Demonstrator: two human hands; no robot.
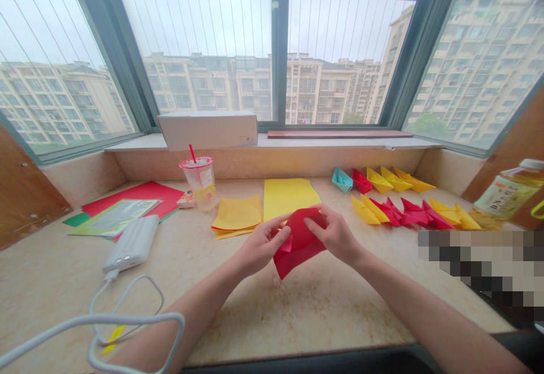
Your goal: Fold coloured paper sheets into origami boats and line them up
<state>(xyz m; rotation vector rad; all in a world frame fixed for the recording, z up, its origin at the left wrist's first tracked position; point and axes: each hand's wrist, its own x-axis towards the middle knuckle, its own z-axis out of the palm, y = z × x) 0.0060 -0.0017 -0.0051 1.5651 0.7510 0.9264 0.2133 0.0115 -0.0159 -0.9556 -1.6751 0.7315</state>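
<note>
A sheet of red paper is held up between both hands above the stone counter, with a folded flap near its left side. My left hand pinches the left edge, thumb on the near face. On the right edge, my right hand grips with thumb in front and fingers behind. Just beyond lie a yellow sheet and a stack of orange-yellow square papers. Folded paper boats stand at the right in two rows, among them a light blue boat and a yellow boat.
A plastic cup with a red straw stands behind the paper stack. At left are red sheets, a clear packet and a white power bank with a looping cable. A bottle stands far right; a white box rests on the sill.
</note>
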